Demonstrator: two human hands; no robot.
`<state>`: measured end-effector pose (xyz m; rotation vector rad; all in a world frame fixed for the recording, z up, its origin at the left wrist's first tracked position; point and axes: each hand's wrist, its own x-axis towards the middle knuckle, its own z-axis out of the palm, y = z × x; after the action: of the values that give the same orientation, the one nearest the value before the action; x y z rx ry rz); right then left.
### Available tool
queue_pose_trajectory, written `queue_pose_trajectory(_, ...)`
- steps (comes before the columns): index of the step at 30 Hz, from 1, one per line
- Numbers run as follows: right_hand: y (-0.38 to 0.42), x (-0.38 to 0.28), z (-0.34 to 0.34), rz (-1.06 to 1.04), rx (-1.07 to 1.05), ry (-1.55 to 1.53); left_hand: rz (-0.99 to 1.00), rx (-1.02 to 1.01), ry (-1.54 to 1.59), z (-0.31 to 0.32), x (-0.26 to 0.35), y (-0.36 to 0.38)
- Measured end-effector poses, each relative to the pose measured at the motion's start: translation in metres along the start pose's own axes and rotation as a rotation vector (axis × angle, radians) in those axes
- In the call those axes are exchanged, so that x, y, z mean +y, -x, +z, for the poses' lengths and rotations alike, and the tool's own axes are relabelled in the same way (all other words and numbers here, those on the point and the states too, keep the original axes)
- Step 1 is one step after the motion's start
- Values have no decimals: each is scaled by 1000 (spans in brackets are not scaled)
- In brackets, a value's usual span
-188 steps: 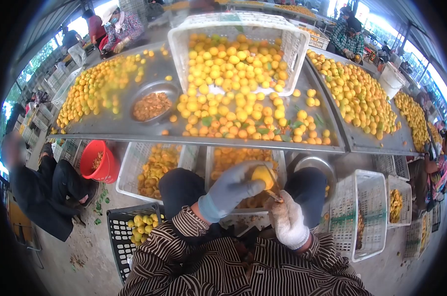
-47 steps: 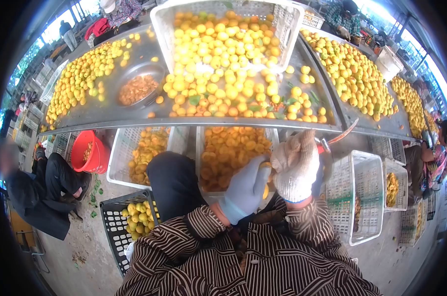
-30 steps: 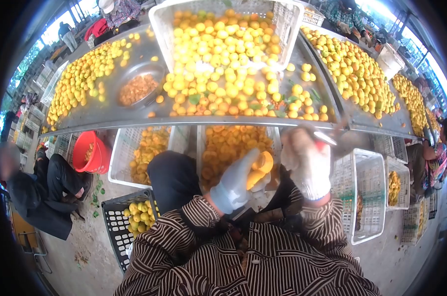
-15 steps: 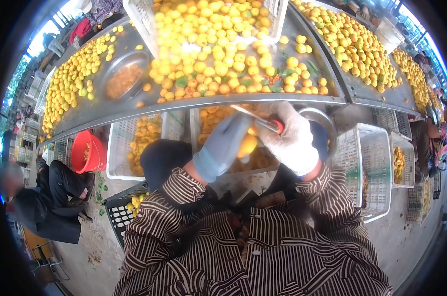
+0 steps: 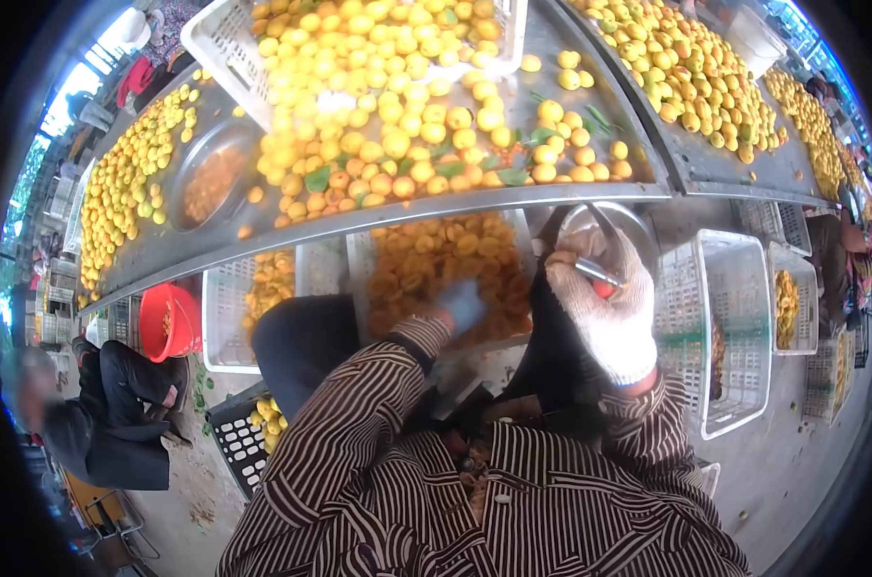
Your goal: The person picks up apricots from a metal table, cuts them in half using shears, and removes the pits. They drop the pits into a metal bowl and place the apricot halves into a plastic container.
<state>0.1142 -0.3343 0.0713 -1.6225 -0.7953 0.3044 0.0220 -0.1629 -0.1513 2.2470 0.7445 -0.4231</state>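
My right hand (image 5: pixel 604 313), in a white knit glove, is closed around a slim metal knife-like tool (image 5: pixel 586 266) with a red handle end. It is held up in front of a round metal bowl (image 5: pixel 641 223). My left hand (image 5: pixel 463 306), in a blue-grey glove, reaches low into a white crate (image 5: pixel 359 274) under the table edge. Orange halved or opened fruits (image 5: pixel 426 255), apricots by their look, fill that crate. Motion smears the left fingers, so their grip does not show.
A metal table (image 5: pixel 359 223) carries whole apricots (image 5: pixel 378 144), a tipped white basket (image 5: pixel 229 58) and a steel basin (image 5: pixel 183 197). A red bucket (image 5: pixel 172 327) and a seated person (image 5: pixel 109 423) are at left. White crates (image 5: pixel 734 337) stand at right.
My hands were together around a yellow apricot with the tool; now they are apart. The left has dropped into the crate and the apricot no longer shows. The right has moved rightward with the tool.
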Motion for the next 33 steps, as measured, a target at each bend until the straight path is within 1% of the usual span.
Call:
queue_pose_trajectory(1, -4, 5, -3, 3, -4, -17, -53, 7, 8, -2, 4, -8)
queue_pose_trajectory(2, -3, 5, -8, 22, -14, -33, -53, -1, 7, 1, 9, -8)
queue_pose_trajectory(4, -3, 2, -14, 49, -17, -71, -156, 40, 160, 9, 11, -7)
queue_pose_trajectory(5, -4, 4, -16, 33, -9, -64, -162, 31, 157, 14, 9, -8)
queue_pose_trajectory(7, -6, 8, -22, -16, -19, 3, -186, 45, 45, 20, 7, -13)
queue_pose_trajectory(10, -7, 4, -22, -9, -10, 50, -208, -8, 1, -12, 32, 0)
queue_pose_trajectory(11, -7, 4, -22, -8, -9, 48, -209, -9, -1, -15, 26, -5)
queue_pose_trajectory(13, -7, 4, -21, 32, -2, 18, -212, 60, 283, -18, 0, -20)
queue_pose_trajectory(14, -8, 5, -22, 21, -3, 19, -206, 69, 285, -14, -29, -29)
queue_pose_trajectory(15, -8, 6, -22, 8, -5, -1, 112, 63, 471, -9, -66, -38)
queue_pose_trajectory(16, -7, 6, -22, -4, -8, -21, 274, 71, 559, -15, -68, -36)
queue_pose_trajectory(17, -6, 3, -21, -12, -12, -20, 438, 63, 648, -29, -58, -27)
queue_pose_trajectory(18, -6, 1, -19, 36, 2, -105, 187, -84, 1026, -45, -46, -20)
queue_pose_trajectory(19, -5, -2, -17, 86, 14, -189, 63, -170, 1211, -58, -32, -10)
queue_pose_trajectory(20, -5, -3, -16, 80, 8, -188, -80, -233, 1393, -70, -19, 1)
queue_pose_trajectory(22, -5, -4, -15, 41, -9, -127, -117, -375, 1719, -78, -10, 9)
queue_pose_trajectory(24, -4, -9, -13, 60, -6, -143, -102, -398, 1699, -70, -13, 2)
queue_pose_trajectory(26, -2, -13, -13, 81, 3, -160, -71, -317, 1411, -67, -1, 2)
queue_pose_trajectory(27, -1, -15, -14, 89, 9, -162, -51, -324, 1300, -65, 1, -3)
queue_pose_trajectory(28, 0, -15, -15, 99, 17, -164, -48, -327, 1297, -61, 5, -10)
queue_pose_trajectory(29, 0, -16, -19, 56, 5, -91, -114, -236, 1075, -56, 11, -18)
queue_pose_trajectory(30, 1, -17, -22, 58, 11, -90, -176, -147, 851, -52, 16, -26)
queue_pose_trajectory(31, 1, -17, -24, 100, 27, -152, -44, -6, 337, -50, 19, -34)
queue_pose_trajectory(32, 1, -18, -27, 141, 45, -213, -39, -10, 333, -48, 22, -40)
queue_pose_trajectory(33, 1, -22, -29, 149, 62, -231, -55, -21, 189, -45, 24, -47)
